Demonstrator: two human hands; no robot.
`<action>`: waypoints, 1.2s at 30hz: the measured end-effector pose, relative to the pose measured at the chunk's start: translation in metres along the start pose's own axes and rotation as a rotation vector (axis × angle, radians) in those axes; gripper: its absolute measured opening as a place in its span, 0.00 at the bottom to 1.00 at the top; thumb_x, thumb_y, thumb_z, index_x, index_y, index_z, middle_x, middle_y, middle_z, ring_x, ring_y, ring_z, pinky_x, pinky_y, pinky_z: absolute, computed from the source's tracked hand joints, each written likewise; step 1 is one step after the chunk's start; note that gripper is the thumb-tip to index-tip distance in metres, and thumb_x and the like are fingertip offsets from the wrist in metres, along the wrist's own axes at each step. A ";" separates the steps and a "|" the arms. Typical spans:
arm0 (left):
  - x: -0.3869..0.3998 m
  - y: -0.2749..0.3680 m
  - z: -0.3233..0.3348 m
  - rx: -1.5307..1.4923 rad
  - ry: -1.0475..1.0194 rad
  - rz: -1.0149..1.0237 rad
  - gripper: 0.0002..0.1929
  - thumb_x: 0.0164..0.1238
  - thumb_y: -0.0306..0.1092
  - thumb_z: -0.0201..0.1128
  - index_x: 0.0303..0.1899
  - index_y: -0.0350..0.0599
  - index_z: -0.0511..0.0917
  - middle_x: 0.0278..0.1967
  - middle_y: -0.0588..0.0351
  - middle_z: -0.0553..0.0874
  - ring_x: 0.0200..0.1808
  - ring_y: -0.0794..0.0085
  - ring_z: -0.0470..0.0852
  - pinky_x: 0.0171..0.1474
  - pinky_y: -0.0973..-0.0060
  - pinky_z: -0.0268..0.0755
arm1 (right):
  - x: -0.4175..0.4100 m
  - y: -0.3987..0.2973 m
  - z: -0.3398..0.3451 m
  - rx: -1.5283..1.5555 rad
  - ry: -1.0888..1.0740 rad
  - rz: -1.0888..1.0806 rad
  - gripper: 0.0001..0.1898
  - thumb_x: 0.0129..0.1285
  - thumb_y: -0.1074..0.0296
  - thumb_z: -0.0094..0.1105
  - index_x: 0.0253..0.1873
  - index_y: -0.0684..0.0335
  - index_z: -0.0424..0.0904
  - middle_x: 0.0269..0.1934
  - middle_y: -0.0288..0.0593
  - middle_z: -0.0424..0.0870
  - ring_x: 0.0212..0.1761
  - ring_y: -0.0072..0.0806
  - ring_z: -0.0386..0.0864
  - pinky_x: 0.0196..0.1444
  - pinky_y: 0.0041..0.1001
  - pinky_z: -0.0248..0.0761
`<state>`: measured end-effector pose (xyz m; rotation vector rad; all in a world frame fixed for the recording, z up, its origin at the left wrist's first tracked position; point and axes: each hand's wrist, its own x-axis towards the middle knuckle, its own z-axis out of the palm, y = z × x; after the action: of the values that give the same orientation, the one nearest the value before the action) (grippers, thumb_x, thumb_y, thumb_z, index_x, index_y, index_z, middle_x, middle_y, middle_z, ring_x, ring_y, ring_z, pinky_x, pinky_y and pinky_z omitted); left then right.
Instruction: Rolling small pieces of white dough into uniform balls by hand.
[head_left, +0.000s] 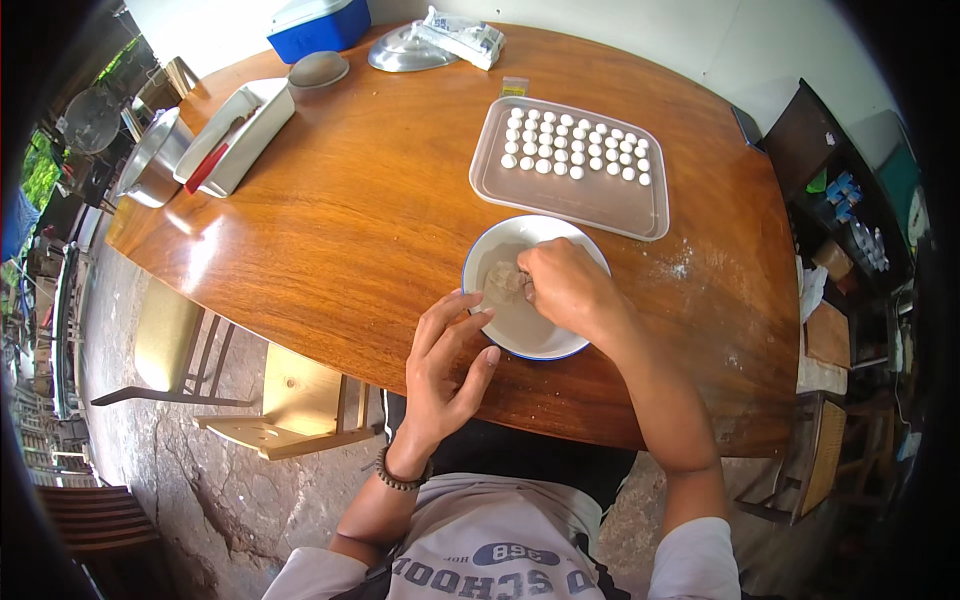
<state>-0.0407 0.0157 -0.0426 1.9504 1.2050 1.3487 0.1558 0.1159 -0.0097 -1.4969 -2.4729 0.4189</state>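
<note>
A white bowl with a blue rim (540, 352) stands near the table edge in front of me. Inside it lies a lump of beige dough or paste (505, 282). My right hand (566, 285) reaches into the bowl with curled fingers at the right side of the lump; whether it grips any of it is hidden. My left hand (450, 352) is at the bowl's left rim, fingers spread, holding nothing. Beyond the bowl is a clear plastic tray (555, 202) carrying rows of small white balls (560, 155).
White powder (681, 262) dusts the wooden table (337, 225) at right. At the left stand a white rectangular container (259, 142) with a red-handled tool (206, 169) and a metal pot (157, 161). Farther back are a blue cooler (322, 34), a metal lid (409, 51) and a plastic bag (469, 41).
</note>
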 end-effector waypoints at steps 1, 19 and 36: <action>0.000 0.001 -0.003 -0.032 -0.016 -0.007 0.22 0.65 0.29 0.68 0.60 0.39 0.82 0.65 0.41 0.79 0.73 0.45 0.71 0.72 0.51 0.65 | -0.001 0.000 -0.003 -0.003 0.010 -0.005 0.02 0.56 0.80 0.65 0.34 0.71 0.83 0.33 0.62 0.85 0.41 0.56 0.85 0.47 0.46 0.77; 0.061 0.018 0.008 -1.218 0.258 -0.301 0.33 0.83 0.57 0.42 0.66 0.34 0.75 0.60 0.39 0.83 0.67 0.54 0.78 0.72 0.58 0.65 | -0.046 0.000 -0.047 1.134 -0.043 -0.067 0.12 0.69 0.75 0.67 0.54 0.73 0.86 0.37 0.42 0.90 0.39 0.20 0.85 0.45 0.24 0.79; 0.070 0.048 0.032 -1.425 0.171 -0.535 0.31 0.84 0.57 0.45 0.72 0.41 0.67 0.59 0.40 0.83 0.65 0.54 0.80 0.76 0.58 0.66 | -0.083 -0.063 -0.008 0.501 0.580 -0.429 0.16 0.57 0.82 0.60 0.52 0.72 0.83 0.55 0.57 0.80 0.47 0.47 0.82 0.51 0.39 0.78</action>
<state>0.0163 0.0551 0.0161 0.4760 0.4212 1.4079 0.1449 0.0153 0.0168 -0.7283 -1.9484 0.4066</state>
